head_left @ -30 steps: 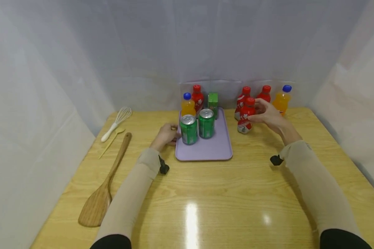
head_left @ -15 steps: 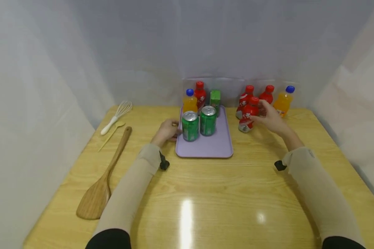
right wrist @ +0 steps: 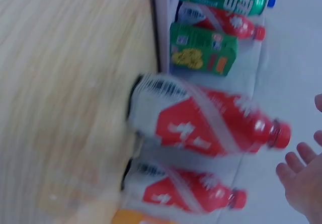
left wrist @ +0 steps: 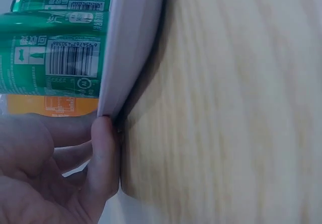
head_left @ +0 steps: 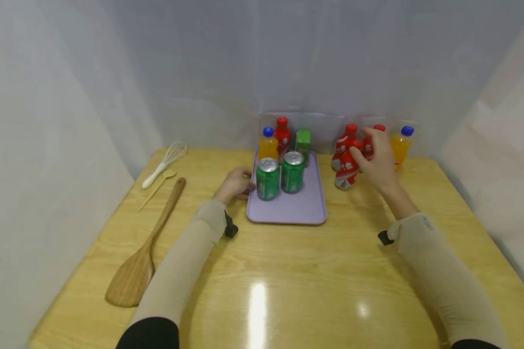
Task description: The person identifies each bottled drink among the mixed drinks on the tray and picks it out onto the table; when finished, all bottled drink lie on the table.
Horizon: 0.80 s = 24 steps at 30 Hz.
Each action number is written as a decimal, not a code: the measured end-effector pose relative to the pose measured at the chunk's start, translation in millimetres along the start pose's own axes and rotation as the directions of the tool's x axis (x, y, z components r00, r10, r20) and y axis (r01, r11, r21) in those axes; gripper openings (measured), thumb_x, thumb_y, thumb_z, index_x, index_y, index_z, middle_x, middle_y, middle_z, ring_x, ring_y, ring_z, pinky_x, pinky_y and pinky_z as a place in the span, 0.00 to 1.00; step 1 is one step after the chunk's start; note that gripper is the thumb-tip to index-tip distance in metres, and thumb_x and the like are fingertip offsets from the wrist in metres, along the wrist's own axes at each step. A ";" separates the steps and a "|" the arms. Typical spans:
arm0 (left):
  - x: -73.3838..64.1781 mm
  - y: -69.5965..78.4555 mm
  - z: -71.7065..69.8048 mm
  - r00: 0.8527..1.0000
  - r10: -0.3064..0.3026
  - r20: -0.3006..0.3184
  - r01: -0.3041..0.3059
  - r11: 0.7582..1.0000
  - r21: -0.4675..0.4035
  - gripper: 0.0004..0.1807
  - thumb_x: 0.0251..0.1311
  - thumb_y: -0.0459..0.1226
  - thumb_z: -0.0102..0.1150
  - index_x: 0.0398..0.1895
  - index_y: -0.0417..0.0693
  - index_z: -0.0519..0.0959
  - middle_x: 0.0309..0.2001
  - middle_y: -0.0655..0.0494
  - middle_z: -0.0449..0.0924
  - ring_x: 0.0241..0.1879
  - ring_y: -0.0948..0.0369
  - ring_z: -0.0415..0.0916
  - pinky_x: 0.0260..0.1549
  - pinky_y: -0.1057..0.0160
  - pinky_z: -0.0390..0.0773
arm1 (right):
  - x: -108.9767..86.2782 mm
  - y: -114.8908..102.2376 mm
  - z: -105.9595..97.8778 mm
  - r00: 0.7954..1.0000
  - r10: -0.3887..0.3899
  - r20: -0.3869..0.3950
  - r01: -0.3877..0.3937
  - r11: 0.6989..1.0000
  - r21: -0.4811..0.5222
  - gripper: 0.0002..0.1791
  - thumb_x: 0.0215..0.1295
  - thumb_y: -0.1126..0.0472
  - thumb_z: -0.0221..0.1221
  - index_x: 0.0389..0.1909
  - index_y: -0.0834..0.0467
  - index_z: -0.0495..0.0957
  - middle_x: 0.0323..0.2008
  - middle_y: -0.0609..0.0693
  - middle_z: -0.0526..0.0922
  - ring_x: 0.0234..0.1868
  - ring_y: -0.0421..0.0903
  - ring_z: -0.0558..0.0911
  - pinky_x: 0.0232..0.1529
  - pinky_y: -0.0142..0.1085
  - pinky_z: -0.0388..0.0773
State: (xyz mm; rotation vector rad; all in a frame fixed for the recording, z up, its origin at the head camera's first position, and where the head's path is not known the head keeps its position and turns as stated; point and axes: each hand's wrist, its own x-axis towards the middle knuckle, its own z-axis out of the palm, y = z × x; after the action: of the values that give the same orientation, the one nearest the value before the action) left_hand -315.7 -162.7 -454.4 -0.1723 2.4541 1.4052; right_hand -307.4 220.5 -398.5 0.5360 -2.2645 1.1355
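My left hand (head_left: 235, 183) is at the left rim of a purple tray (head_left: 288, 213); in the left wrist view its thumb and fingers pinch the tray's edge. Two green drink cans (head_left: 268, 183) stand upright on the tray, and behind them are an orange juice bottle (head_left: 268, 148), a red-capped bottle (head_left: 283, 137) and a green carton (head_left: 303, 141). Right of the tray stands a red-and-white bottle (head_left: 347, 170). My right hand (head_left: 381, 162) hovers just behind and above it, fingers spread; the right wrist view shows a gap between the fingers and the bottle cap (right wrist: 280, 134).
Two more red-capped bottles (head_left: 343, 142) and another orange bottle (head_left: 400, 147) stand along the back edge, partly behind the right hand. A whisk (head_left: 168, 162), a yellow spoon (head_left: 157, 190) and a wooden spatula (head_left: 139, 264) lie on the left of the table (head_left: 297, 281).
My right hand has let go of the front red-and-white bottle, its fingers spreading and rising off the cap. The left hand stays at the tray. The head view has shifted slightly.
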 end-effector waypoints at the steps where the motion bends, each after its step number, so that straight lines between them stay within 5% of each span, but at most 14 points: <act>1: -0.4 -0.2 0.1 1.000 -0.005 0.002 0.005 1.000 0.008 0.30 0.68 0.27 0.61 0.73 0.39 0.71 0.56 0.36 0.80 0.40 0.53 0.81 0.37 0.60 0.91 | 1.4 -4.6 4.0 1.000 -0.025 -0.005 0.025 1.000 -0.002 0.28 0.72 0.65 0.65 0.70 0.66 0.71 0.68 0.65 0.74 0.68 0.63 0.71 0.71 0.57 0.72; 9: 1.6 -0.2 0.1 1.000 -0.023 0.002 0.023 1.000 0.012 0.28 0.70 0.28 0.60 0.72 0.40 0.71 0.58 0.35 0.80 0.44 0.51 0.82 0.39 0.59 0.92 | 22.5 -32.1 43.7 0.986 -0.094 0.140 0.101 0.994 -0.050 0.32 0.72 0.61 0.66 0.74 0.63 0.69 0.71 0.64 0.73 0.73 0.61 0.71 0.78 0.58 0.69; 14: 1.1 0.6 1.2 1.000 -0.021 0.003 0.022 1.000 -0.009 0.27 0.70 0.29 0.59 0.72 0.39 0.71 0.56 0.35 0.81 0.42 0.52 0.82 0.36 0.61 0.91 | 35.6 -41.2 68.7 0.964 0.000 0.264 0.023 0.996 -0.083 0.36 0.73 0.54 0.65 0.77 0.59 0.66 0.75 0.61 0.69 0.77 0.59 0.67 0.80 0.58 0.66; 24: 2.6 0.5 4.7 1.000 0.003 -0.027 -0.003 1.000 0.003 0.27 0.68 0.27 0.60 0.70 0.37 0.72 0.55 0.32 0.82 0.43 0.49 0.83 0.33 0.60 0.91 | 54.4 -55.7 118.4 0.885 0.160 0.437 -0.093 0.981 -0.172 0.39 0.76 0.45 0.60 0.82 0.53 0.61 0.82 0.60 0.59 0.82 0.62 0.59 0.84 0.61 0.58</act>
State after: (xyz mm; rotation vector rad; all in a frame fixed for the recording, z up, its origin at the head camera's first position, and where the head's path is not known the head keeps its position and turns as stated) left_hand -317.3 -158.3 -457.1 -0.1878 2.4792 1.4088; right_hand -352.3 86.5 -389.6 0.6528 -2.7948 0.9662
